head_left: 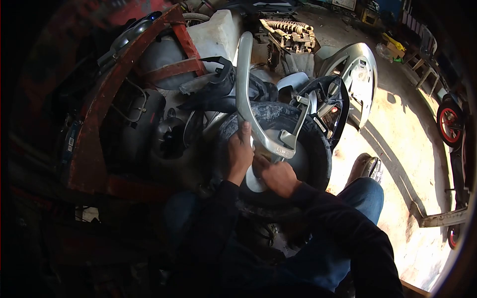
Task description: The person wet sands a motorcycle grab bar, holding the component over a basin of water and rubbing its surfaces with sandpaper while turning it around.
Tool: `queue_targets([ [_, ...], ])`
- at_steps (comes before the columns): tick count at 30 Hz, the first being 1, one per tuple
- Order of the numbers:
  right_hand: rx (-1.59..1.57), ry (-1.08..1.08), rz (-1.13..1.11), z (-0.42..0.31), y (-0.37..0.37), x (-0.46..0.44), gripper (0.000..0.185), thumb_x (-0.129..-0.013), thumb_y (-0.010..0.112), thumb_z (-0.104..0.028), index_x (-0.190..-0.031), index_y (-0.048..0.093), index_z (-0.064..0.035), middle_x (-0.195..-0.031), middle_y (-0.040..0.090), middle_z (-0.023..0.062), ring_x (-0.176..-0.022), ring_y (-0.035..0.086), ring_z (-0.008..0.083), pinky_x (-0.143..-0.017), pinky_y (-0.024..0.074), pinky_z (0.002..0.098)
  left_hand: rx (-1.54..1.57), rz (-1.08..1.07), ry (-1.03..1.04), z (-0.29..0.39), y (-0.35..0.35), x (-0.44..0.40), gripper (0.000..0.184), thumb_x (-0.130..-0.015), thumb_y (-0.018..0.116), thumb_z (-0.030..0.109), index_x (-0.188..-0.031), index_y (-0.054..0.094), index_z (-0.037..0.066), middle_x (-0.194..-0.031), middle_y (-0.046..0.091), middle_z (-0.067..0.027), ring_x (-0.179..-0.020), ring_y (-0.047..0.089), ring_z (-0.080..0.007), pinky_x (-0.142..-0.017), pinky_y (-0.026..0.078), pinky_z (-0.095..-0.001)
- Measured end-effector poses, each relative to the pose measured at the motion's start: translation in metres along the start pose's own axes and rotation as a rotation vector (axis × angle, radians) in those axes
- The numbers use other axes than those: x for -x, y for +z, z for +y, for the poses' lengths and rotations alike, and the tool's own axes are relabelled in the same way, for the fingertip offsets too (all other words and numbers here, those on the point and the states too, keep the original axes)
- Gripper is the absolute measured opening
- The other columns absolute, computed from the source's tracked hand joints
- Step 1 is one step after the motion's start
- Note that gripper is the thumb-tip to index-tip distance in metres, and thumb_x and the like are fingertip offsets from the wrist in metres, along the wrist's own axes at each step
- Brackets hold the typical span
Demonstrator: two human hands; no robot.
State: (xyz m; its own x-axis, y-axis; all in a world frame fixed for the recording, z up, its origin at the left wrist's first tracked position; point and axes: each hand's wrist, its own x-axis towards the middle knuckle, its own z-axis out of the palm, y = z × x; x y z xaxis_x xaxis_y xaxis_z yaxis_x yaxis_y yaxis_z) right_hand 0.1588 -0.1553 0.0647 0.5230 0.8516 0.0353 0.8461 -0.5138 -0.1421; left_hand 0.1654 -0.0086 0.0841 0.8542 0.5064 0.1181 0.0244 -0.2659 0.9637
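A silver motorcycle grab rail (pixel 244 84) stands up in front of me, its curved bar rising away from my hands and its bracketed end bent to the right. My left hand (pixel 241 155) is closed around its lower part, thumb lying up along the metal. My right hand (pixel 280 176) is closed just beneath the bend, fingers curled inward; what they hold, if anything, is hidden. Below and between the hands shows a pale rounded surface (pixel 255 181). Behind the rail lies a dusty black tyre (pixel 318 171).
Black plastic parts (pixel 218 92) are heaped beyond the tyre, with a silver fairing panel (pixel 370 74) to their right. A rusty red metal frame (pixel 94 134) stands at left. Farther off lies a coil spring assembly (pixel 288 30). A red-rimmed wheel (pixel 448 122) is at far right.
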Motion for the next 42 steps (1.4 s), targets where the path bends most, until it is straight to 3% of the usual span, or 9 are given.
queue_targets([
  [5,-0.133,-0.012,0.287,-0.014,0.01,0.023,0.019,-0.081,0.056,-0.009,-0.093,0.067,-0.0008,-0.082,0.069,0.0165,-0.06,0.069,0.0292,-0.056,0.0554,0.0427,-0.025,0.004,-0.045,0.011,-0.003,0.007,0.069,-0.095,0.044,0.063,-0.075,0.062,-0.001,-0.056,0.051,-0.0033,-0.047,0.053,-0.0148,-0.046,0.041,-0.0309],
  [9,-0.32,-0.013,-0.059,0.004,0.004,0.023,0.035,-0.077,0.062,-0.014,-0.106,0.066,0.004,-0.088,0.068,0.0209,-0.074,0.069,0.0381,-0.063,0.0547,0.0465,0.011,-0.077,-0.204,0.003,-0.003,0.01,0.064,-0.095,0.049,0.058,-0.092,0.066,-0.004,-0.071,0.064,-0.0114,-0.071,0.063,-0.0193,-0.065,0.048,-0.0352],
  [11,-0.474,0.003,0.112,-0.005,0.019,0.028,0.043,-0.077,0.065,-0.017,-0.113,0.064,0.0062,-0.084,0.068,0.023,-0.077,0.067,0.0405,-0.065,0.0535,0.0479,0.016,-0.019,0.093,0.0,-0.002,0.016,0.059,-0.093,0.058,0.054,-0.09,0.066,-0.004,-0.073,0.065,-0.0107,-0.073,0.063,-0.0153,-0.065,0.048,-0.0321],
  [14,-1.249,0.478,0.13,-0.037,-0.022,0.039,0.038,-0.087,0.053,-0.011,-0.121,0.061,0.0049,-0.069,0.064,0.0157,-0.05,0.061,0.0238,-0.056,0.0535,0.0371,0.105,-0.078,0.098,0.007,0.0,0.019,0.054,-0.089,0.067,0.05,-0.098,0.064,-0.003,-0.084,0.067,-0.0083,-0.078,0.061,-0.0138,-0.071,0.048,-0.0305],
  [21,-2.159,0.717,0.062,-0.039,0.015,0.028,0.048,-0.094,0.044,-0.012,-0.141,0.046,-0.0041,-0.061,0.056,0.0084,-0.047,0.056,0.0165,-0.053,0.0578,0.0345,0.129,0.039,-0.002,0.016,0.001,0.011,0.065,-0.083,0.074,0.046,-0.118,0.053,-0.006,-0.099,0.067,-0.0145,-0.092,0.064,-0.0233,-0.084,0.048,-0.0344],
  [26,-1.842,0.742,0.043,-0.065,0.064,0.038,0.062,-0.088,0.058,-0.003,-0.147,0.037,-0.0055,-0.126,0.06,0.0131,-0.069,0.065,0.0144,-0.06,0.0554,0.0282,0.115,0.036,-0.142,-0.012,-0.004,0.005,0.047,-0.087,0.069,0.037,-0.103,0.063,-0.007,-0.091,0.069,-0.0127,-0.086,0.065,-0.0216,-0.079,0.048,-0.0337],
  [30,-0.936,0.485,0.444,-0.069,0.124,0.038,0.053,-0.087,0.061,-0.013,-0.139,0.05,-0.0158,-0.121,0.062,0.0232,-0.089,0.068,0.0382,-0.077,0.0547,0.045,0.029,0.209,-0.141,-0.035,0.0,0.008,0.046,-0.089,0.066,0.035,-0.098,0.063,-0.01,-0.087,0.068,-0.0173,-0.08,0.065,-0.024,-0.076,0.049,-0.0366],
  [33,-0.842,0.612,0.159,-0.062,0.127,0.045,0.043,-0.09,0.058,-0.014,-0.132,0.055,-0.0049,-0.107,0.067,0.0224,-0.093,0.067,0.0384,-0.082,0.0522,0.0469,0.098,0.306,-0.215,-0.063,0.002,0.011,0.05,-0.09,0.064,0.037,-0.096,0.064,-0.012,-0.089,0.069,-0.0212,-0.081,0.065,-0.028,-0.077,0.049,-0.0385],
  [42,-1.435,0.823,0.165,-0.057,0.137,0.026,0.032,-0.092,0.048,-0.017,-0.112,0.063,0.0034,-0.081,0.069,0.0183,-0.068,0.068,0.0357,-0.067,0.0536,0.0427,0.463,0.631,-0.683,-0.107,0.004,0.02,0.046,-0.086,0.053,0.033,-0.107,0.064,-0.006,-0.108,0.064,-0.0193,-0.096,0.063,-0.0309,-0.086,0.049,-0.0441],
])
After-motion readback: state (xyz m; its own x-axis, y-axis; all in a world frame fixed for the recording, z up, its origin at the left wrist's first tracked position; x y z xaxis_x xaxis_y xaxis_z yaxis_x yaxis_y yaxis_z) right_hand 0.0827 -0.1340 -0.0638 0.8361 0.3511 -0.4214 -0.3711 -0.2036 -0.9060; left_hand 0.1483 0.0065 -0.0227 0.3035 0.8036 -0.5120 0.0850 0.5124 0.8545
